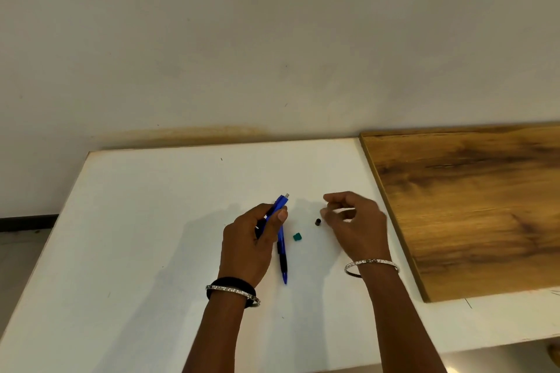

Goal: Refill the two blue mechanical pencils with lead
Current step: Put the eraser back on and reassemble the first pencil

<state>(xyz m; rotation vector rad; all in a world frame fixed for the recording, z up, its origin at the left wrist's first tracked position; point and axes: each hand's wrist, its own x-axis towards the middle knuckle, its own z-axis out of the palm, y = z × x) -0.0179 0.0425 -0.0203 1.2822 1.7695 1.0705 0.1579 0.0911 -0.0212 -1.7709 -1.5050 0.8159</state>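
- On the left, the white rectangular table top (127,251) runs bare from its slanting left edge to the hands, a wide free stretch; beyond that edge lie a grey floor and a dark skirting strip (28,218).
- Along the far edge the table meets a plain off-white wall (242,39), with a band of bare white surface between that edge and the hands.
- The left hand (253,247), wearing one black band and one silver bangle (233,292) at the wrist, is clenched around one blue plastic mechanical pencil (277,206), tilted so its uncapped metal end points up and away.
- Just right of that hand, a second blue mechanical pencil with a black grip (282,257) lies flat on the table, its tip toward the near edge; that makes two pencils.
- One small teal square piece (297,236) lies beside the lying pencil, apart from it.
- One small black cylindrical cap (318,222) stands further right, just beside the right fingertips.
- The right hand (357,224), with one silver bangle (372,265), hovers with thumb and fingers curled together in a pinch; whether anything is held between them cannot be told.
- On the right, one brown wood-grain board (469,206) lies over the table, its left edge near the right hand, narrowing the free room there.
- The near table edge is in view only at the lower right.
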